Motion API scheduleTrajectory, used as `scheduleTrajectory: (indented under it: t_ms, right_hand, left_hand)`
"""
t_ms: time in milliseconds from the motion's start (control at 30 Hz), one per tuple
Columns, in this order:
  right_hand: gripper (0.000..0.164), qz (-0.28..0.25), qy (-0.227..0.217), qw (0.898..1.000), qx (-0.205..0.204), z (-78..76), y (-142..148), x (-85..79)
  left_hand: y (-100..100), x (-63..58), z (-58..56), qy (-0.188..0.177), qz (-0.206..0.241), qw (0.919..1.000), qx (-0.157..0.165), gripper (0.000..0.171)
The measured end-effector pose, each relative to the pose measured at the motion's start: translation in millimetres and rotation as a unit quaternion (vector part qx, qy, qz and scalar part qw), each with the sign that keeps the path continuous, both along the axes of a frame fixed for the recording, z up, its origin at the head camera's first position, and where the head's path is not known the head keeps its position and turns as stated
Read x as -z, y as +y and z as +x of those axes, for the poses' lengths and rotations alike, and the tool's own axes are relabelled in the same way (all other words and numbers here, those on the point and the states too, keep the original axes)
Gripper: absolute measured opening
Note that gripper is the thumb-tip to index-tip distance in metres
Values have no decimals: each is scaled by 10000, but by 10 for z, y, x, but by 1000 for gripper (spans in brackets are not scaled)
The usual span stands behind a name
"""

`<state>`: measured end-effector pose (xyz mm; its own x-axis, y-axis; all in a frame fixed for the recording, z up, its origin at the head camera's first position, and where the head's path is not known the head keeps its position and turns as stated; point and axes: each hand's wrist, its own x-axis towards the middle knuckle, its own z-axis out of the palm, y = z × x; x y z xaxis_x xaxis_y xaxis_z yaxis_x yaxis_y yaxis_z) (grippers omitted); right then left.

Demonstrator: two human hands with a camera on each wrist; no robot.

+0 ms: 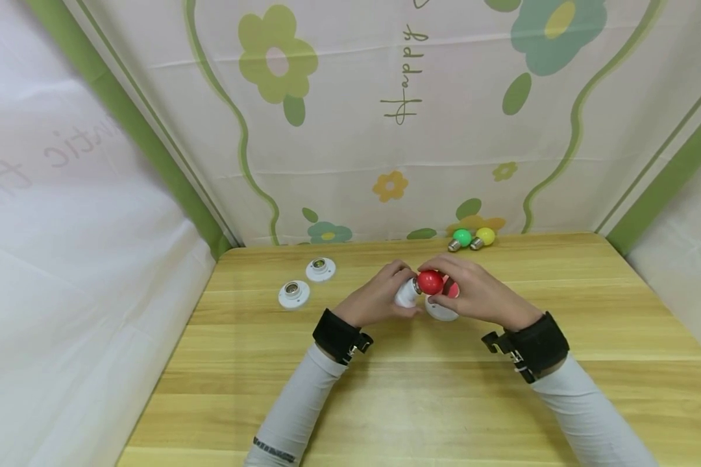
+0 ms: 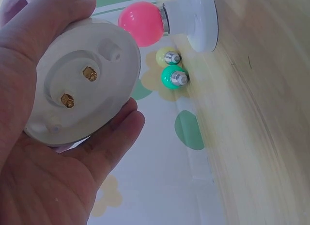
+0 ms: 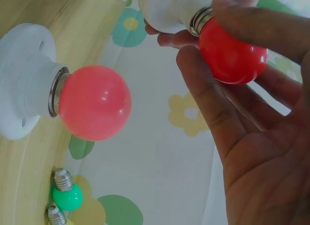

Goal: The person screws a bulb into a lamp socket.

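My left hand (image 1: 376, 299) grips a white lamp socket (image 1: 406, 295), tilted off the table. In the left wrist view, its round underside (image 2: 48, 118) shows two brass screws. Thumb and fingers of my right hand (image 1: 478, 293) hold a red bulb (image 1: 430, 282), with its metal base at the socket's mouth. How deep the base sits in the socket I cannot tell. Just beyond, a pinkish-red bulb (image 3: 95, 103) sits upright in another white socket (image 3: 31, 84) on the table, partly hidden by my right hand in the head view.
Two white sockets (image 1: 286, 301) without bulbs stand to the left on the wooden table (image 1: 397, 395). Along the back edge lie a green bulb (image 1: 462, 237) and a yellow bulb (image 1: 486, 235), close together. A flowered cloth (image 1: 339, 143) hangs behind the table.
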<state>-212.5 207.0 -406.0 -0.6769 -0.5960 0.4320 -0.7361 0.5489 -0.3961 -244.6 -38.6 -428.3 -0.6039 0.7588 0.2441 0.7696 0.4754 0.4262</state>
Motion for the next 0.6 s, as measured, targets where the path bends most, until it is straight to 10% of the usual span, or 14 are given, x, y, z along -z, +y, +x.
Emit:
scheduleTrajectory:
  t_ms: [600]
  right_hand:
    - [54,66,-162,9998,115,-4,-1,3]
  left_hand:
    - [-4,-19,15,-56,-26,10000,-3,54]
